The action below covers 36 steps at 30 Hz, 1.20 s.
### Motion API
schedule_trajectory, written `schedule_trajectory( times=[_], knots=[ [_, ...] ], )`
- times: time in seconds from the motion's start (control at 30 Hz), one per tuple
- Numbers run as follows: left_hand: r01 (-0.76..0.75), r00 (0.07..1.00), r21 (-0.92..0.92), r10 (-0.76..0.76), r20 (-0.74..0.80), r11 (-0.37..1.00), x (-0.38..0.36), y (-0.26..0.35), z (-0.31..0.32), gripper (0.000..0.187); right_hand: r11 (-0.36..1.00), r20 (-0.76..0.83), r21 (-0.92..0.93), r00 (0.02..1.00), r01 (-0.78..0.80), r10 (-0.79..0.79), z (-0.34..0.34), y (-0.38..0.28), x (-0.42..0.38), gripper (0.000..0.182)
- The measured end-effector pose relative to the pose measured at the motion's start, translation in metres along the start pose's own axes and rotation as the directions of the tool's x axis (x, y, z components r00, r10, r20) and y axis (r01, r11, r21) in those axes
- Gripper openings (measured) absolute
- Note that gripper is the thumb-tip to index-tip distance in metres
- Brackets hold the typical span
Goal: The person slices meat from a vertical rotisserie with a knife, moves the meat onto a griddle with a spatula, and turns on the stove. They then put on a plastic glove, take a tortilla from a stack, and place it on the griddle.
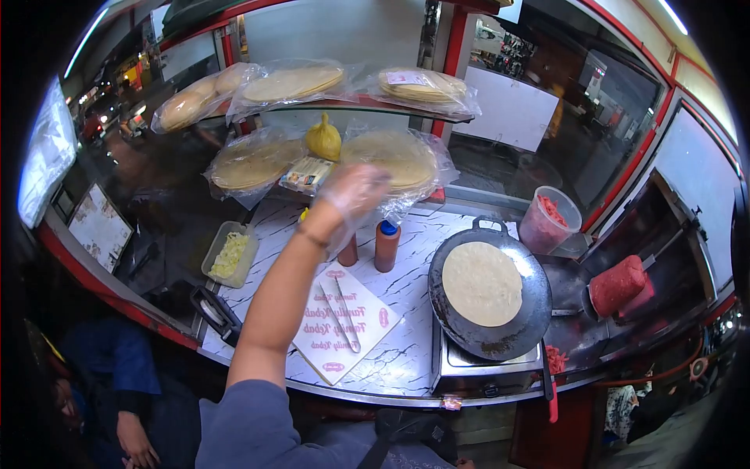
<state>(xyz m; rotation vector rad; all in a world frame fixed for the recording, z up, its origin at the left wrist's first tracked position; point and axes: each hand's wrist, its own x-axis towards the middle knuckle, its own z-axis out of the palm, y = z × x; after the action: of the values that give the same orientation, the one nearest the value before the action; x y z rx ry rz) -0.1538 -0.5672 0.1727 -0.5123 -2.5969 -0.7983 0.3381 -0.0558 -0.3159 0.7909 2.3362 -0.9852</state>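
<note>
My left hand [358,190], in a thin clear glove, reaches over the counter in front of the lower shelf. Its fingers are smeared by motion at the front of a bagged stack of flatbreads [402,156]; whether they grip anything is unclear. Below it stand a blue-capped sauce bottle [386,248] and a second bottle [348,252], partly hidden by the hand. Metal tongs [341,316] lie on printed paper [322,336]. One flatbread [482,284] lies flat on the black pan [456,332]. Only a sliver of skin, perhaps my right hand [465,463], shows at the bottom edge.
A tub of shredded greens [248,262] stands left, a bucket of red strips [552,223] right. Red meat [617,288] sits on a skewer at the far right. The upper shelf [351,102] holds bagged breads. Another person's hand [137,439] shows lower left. A red-handled knife [553,402] hangs beside the stove.
</note>
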Motion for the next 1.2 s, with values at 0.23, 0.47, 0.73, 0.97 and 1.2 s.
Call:
schedule_trajectory(
  times=[0.23, 0.47, 0.73, 0.97, 1.2],
  knots=[
    [0.214, 0.977, 0.462, -0.184, -0.11, 0.861, -0.043, -0.095, -0.033, 0.038, 1.0, 0.0, 0.014, 1.0, 0.001, -0.001, 0.011, -0.003, 0.0, 0.022],
    [0.213, 0.974, 0.471, -0.149, -0.169, 0.856, -0.036, -0.085, -0.027, 0.036, 1.0, -0.006, 0.006, 1.0, 0.013, -0.013, 0.011, -0.006, 0.002, 0.023],
    [0.519, 0.854, 0.527, -0.387, -0.347, 0.673, 0.039, -0.228, -0.111, 0.035, 1.0, -0.013, -0.004, 1.0, 0.002, -0.002, 0.012, -0.028, -0.004, 0.023],
    [0.234, 0.944, 0.81, -0.325, -0.058, 0.537, 0.077, -0.271, -0.097, 0.031, 1.0, -0.021, -0.012, 1.0, -0.018, 0.017, 0.018, -0.043, -0.007, 0.024],
    [0.174, 0.944, 0.249, -0.09, -0.317, 0.953, 0.045, -0.289, -0.157, 0.021, 1.0, 0.01, -0.009, 1.0, -0.017, 0.017, 0.027, -0.052, -0.011, 0.025]
  ],
)
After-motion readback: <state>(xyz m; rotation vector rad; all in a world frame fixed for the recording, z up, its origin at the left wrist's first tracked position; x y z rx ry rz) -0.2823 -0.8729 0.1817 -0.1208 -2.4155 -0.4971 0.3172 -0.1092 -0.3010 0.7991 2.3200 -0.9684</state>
